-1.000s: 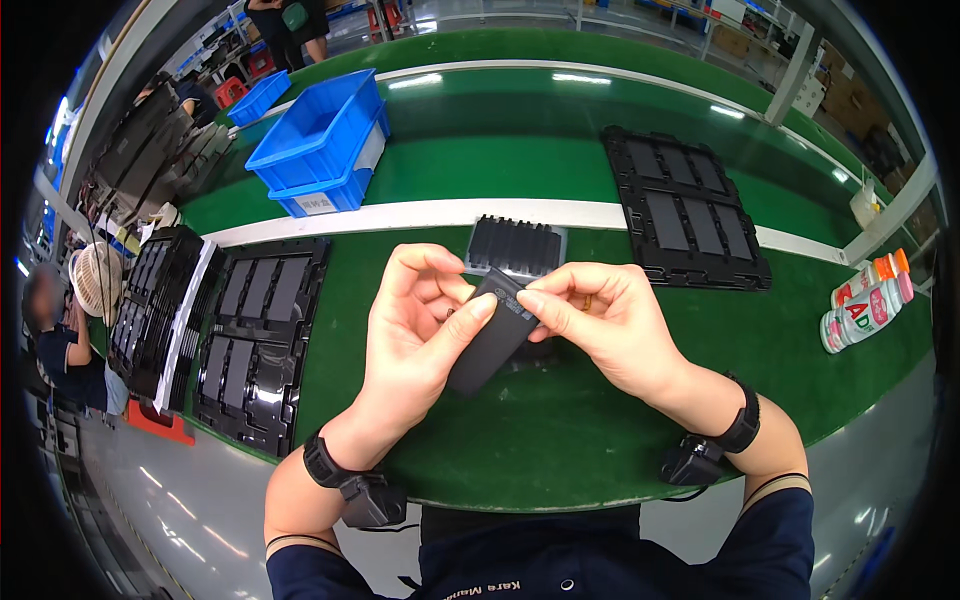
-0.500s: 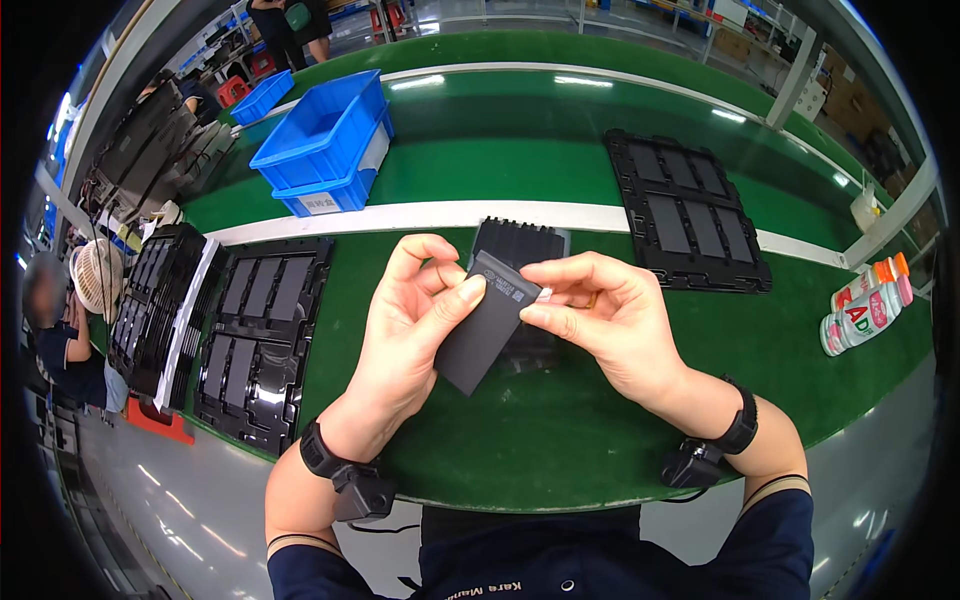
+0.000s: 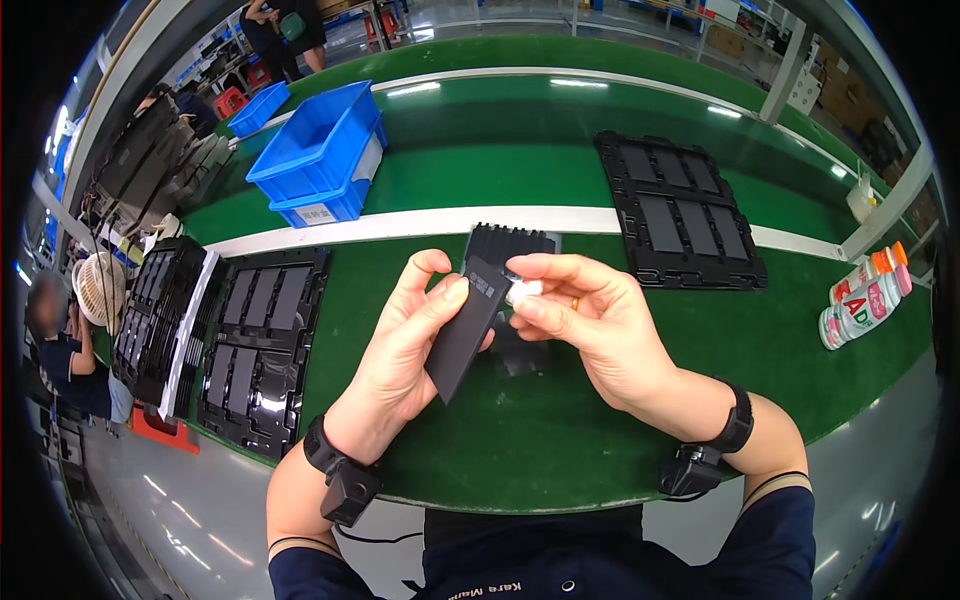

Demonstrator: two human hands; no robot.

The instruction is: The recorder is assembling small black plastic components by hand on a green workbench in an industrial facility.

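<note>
My left hand (image 3: 400, 335) is closed on a flat, dark grey rectangular block (image 3: 464, 338), with the thumb on its face near the printed upper end. The block is tilted, its lower end pointing toward me. My right hand (image 3: 610, 325) pinches a small white wad (image 3: 523, 290) between thumb and fingers, against or close beside the block's upper right edge. What the wad is made of is too small to tell. Behind my hands lies a black piece with a ridged far edge (image 3: 512, 240), partly covered by the block and fingers.
A black tray of grey blocks (image 3: 264, 350) lies at left beside a stack of trays (image 3: 160, 310). Another filled tray (image 3: 680, 212) is at far right. Blue bins (image 3: 320, 150) stand beyond the white rail (image 3: 420, 228). Bottles (image 3: 862, 305) stand right. A person (image 3: 75, 350) sits at far left.
The block has turned more edge-on in my left hand. The white wad now shows more fully between my right fingers, which have shifted slightly left.
</note>
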